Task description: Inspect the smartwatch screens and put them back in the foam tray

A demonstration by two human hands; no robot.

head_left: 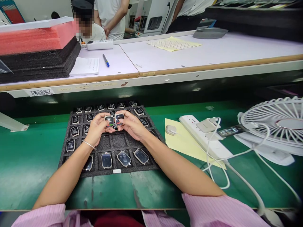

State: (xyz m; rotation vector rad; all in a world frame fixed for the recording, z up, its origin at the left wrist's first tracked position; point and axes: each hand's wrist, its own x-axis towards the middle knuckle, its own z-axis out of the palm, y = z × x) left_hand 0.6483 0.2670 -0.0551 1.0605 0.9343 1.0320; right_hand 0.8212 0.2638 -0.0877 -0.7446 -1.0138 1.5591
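Observation:
My left hand (98, 126) is closed around a smartwatch (109, 121) without a strap, its screen lit with a green patch at the bottom. Beside it my right hand (131, 124) grips a second smartwatch (119, 118), whose lit screen has a red patch partly under my thumb. Both watches are held side by side above a dark foam tray (111, 142). Several more watch bodies sit in the tray's pockets, many with white text on their screens. In the front row, a watch (106, 160) has a dark screen. My hands and forearms hide some pockets.
To the right lie a white power strip (201, 135), a charger (170, 130) on yellow paper, loose white cables and a white fan (274, 123). A raised shelf (132, 63) behind carries foam stacks (35, 41), a notepad (85, 66) and a pen (106, 60). Other people are beyond it.

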